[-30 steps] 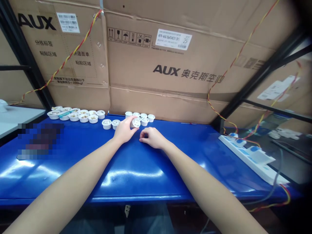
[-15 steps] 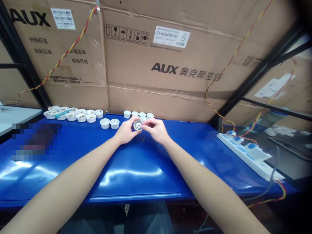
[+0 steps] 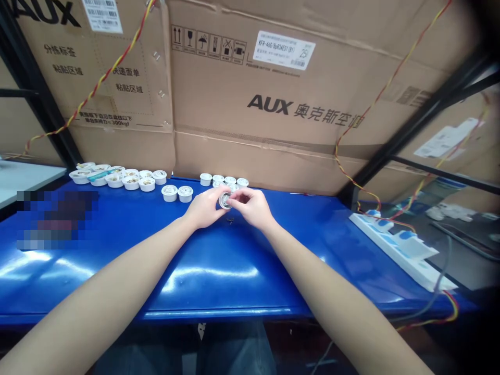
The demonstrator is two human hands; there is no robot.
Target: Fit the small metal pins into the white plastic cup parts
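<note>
My left hand (image 3: pixel 204 207) holds a small round white cup (image 3: pixel 224 201) by its rim, tilted so that its open face shows. The fingers of my right hand (image 3: pixel 250 207) are pinched together at the cup's right side; whatever they hold is too small to make out. Below the cup, a few tiny dark pieces (image 3: pixel 230 221) lie on the blue table (image 3: pixel 219 260). Behind my hands stand several white cups (image 3: pixel 205 179), partly hidden by my fingers. Two more white cups (image 3: pixel 169 193) sit to the left of my left hand.
Several white cups with small pieces inside (image 3: pixel 131 182) stand at the back left, a teal tool (image 3: pixel 104 175) across them. Large cardboard boxes (image 3: pixel 219 114) rise behind the table. A white power strip (image 3: pixel 394 250) lies at the right edge, with twisted wires near it.
The view has shifted slightly. The cup in my left hand is turned a little, and my right fingers have moved further over its face.
</note>
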